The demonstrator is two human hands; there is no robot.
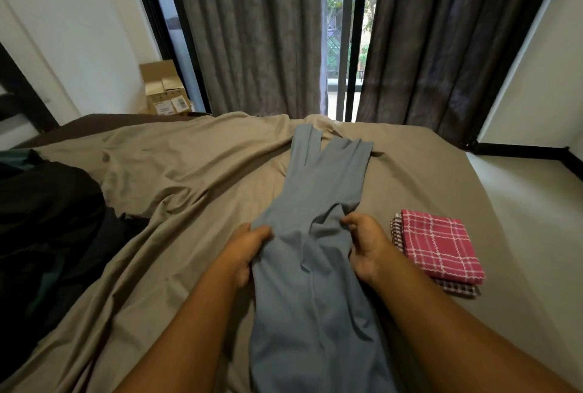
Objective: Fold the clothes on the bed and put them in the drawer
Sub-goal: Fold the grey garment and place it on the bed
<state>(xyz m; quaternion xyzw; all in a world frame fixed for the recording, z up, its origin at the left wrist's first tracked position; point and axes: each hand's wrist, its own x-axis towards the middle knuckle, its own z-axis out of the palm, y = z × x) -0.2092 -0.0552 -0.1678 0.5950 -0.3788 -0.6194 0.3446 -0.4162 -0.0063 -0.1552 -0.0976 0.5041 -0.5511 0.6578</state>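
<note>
**Grey-blue garment gripped at both sides, mid-bed**

Heaped against the left edge of the bed (195, 178): a dark pile of clothes (47, 219). Clutching the left side of the grey-blue garment (315, 197) with the left hand (249, 250), fingers curled round bunched cloth. Stretched lengthwise down the middle of the bed, split end towards the far edge. Pinching its right side with the right hand (366, 247), fingers curled. Stacked near the right edge, just beside that hand: folded checked cloths (441, 244), pink on top.

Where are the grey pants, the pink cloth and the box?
grey pants (315, 178), head view, middle of the fabric.
pink cloth (438, 244), head view, top face.
box (167, 97), head view, front side.
</note>
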